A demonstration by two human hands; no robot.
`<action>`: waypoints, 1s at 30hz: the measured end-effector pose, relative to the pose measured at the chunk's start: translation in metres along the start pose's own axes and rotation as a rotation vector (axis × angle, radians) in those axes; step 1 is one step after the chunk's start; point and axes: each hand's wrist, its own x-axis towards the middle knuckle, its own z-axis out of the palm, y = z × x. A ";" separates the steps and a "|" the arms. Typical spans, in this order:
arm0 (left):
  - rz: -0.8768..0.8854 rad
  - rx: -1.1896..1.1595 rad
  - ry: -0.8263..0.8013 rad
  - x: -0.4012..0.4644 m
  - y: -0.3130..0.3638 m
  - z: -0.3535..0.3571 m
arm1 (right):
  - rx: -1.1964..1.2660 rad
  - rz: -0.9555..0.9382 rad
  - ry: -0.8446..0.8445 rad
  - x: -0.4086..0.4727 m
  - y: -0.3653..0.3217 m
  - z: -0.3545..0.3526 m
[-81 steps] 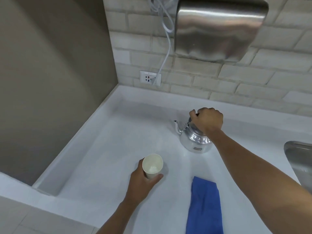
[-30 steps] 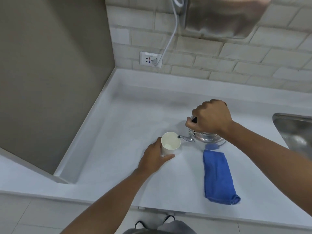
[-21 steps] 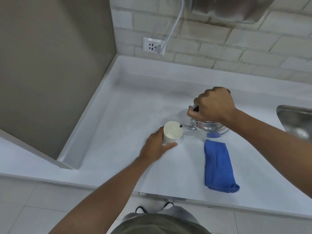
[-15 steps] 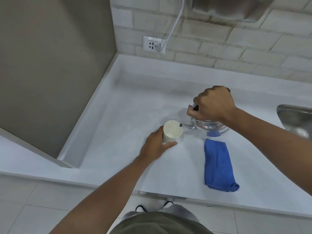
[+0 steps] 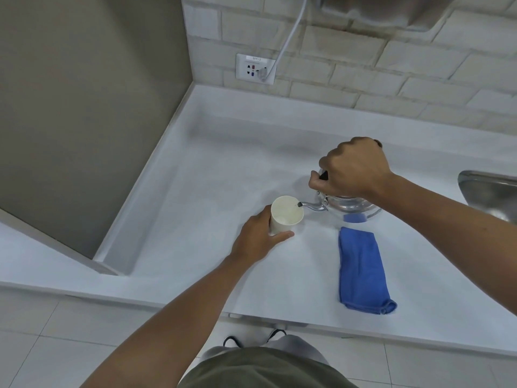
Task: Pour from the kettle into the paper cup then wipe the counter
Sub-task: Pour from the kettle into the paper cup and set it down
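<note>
— Pouring is the step now, right? Where is the kettle (image 5: 351,204)?

— It hangs tipped above the desk (image 5: 195,197), just right of the paper cup (image 5: 285,214). Its thin spout (image 5: 312,205) reaches over the cup's rim. The right hand (image 5: 354,168) has its fingers curled tight round the dark handle on top.

— And the cup?

— It stands on the desk. The left hand (image 5: 258,240) wraps round its side, thumb in front, and holds it steady.

— Is water coming out?

— That is too small to tell. The inside of the cup looks pale and nearly empty.

— What could go wrong?

— The spout sits right at the rim, not over the middle. If the person tips too fast, water could miss and run onto the desk. A paper cup is soft too. A hard squeeze could bend it and make it spill. It is also light, so a bump from the spout could knock it if the left hand lets go.

— What else is near?

— A folded blue cloth (image 5: 362,273) lies on the desk, just in front of the kettle. It is not being touched, so the wiping is not yet done. A metal sink (image 5: 492,194) is at the far right. A wall socket (image 5: 256,69) with a white cord (image 5: 291,35) sits on the brick wall behind.

— Is anything in the way?

— Not between the spout and the cup. The cloth is well clear of the cup.
</note>
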 end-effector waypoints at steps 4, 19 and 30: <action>0.002 -0.008 -0.002 -0.001 -0.001 0.000 | -0.026 0.003 -0.006 0.000 -0.002 -0.003; -0.001 -0.026 0.015 -0.002 -0.001 0.000 | -0.028 -0.021 -0.019 0.003 -0.003 -0.004; 0.005 -0.037 0.005 -0.002 -0.002 0.000 | -0.011 -0.016 -0.033 0.003 -0.002 -0.004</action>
